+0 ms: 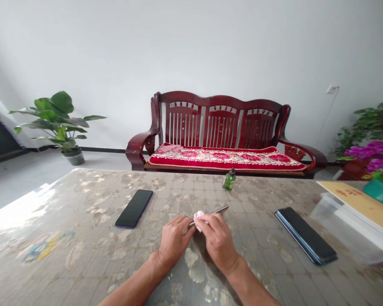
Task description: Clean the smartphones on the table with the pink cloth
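Over the middle of the table, my left hand (175, 238) is closed on the near end of a thin, dark, metallic-looking bar (221, 209). It appears to be a phone seen edge-on, and its face does not show. My right hand (220, 242) pinches a small crumpled pink cloth or tissue (198, 216) against that edge. The two hands are close together, with their fingertips nearly meeting at the cloth. A dark shadow lies on the table below my right hand. Beyond the hands, a small green bottle (229, 180) with a black cap stands upright.
A black phone (134, 208) lies left on the patterned table cover (121, 267); rubber bands (46, 246) are farther left. Stacked phones (306, 236) lie right, beside a clear plastic box (338, 229) with a tan envelope (360, 204) on top. A wooden bench (221, 102) stands behind.
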`<state>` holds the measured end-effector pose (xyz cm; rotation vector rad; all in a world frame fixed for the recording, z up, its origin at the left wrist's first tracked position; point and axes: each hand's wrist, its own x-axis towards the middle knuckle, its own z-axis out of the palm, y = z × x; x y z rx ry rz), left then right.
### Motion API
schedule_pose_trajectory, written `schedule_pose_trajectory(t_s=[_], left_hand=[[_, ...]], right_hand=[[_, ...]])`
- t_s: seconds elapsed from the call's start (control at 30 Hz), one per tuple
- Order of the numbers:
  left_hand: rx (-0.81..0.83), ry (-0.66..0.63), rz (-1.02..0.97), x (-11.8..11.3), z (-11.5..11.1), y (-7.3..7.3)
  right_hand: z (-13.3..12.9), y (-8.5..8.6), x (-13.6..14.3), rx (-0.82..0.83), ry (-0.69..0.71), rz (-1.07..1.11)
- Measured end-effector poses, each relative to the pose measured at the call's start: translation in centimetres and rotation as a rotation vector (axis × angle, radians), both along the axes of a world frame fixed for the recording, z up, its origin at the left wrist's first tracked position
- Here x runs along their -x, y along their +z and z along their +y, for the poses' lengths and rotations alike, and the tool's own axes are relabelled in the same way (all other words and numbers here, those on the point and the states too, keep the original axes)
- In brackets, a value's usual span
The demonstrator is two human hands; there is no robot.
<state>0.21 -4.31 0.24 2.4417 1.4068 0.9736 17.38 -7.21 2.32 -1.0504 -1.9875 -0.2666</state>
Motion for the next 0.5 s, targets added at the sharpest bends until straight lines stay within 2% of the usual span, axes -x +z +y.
schedule_pose_trajectory(t_s=[0.1, 0.3, 0.37, 0.5], left_hand=[[0.011, -0.004, -0.016, 0.2, -0.1, 0.1], [0.051, -0.008, -0.026, 0.3, 0.0, 0.3], [0.041, -0.005, -0.016, 0.1, 0.1, 0.3], [0.023, -0.010, -0.020, -0.1, 0.1, 0.2]], right_hand=[[-0.1, 0.2, 0.6, 0.006, 0.019, -0.016], [1.8, -0.5, -4.1, -0.015, -0.197, 0.077], [2.0, -0.8, -4.9, -0.025, -0.240, 0.102], [1.1, -0.6, -3.1, -0.031, -0.161, 0.093]])
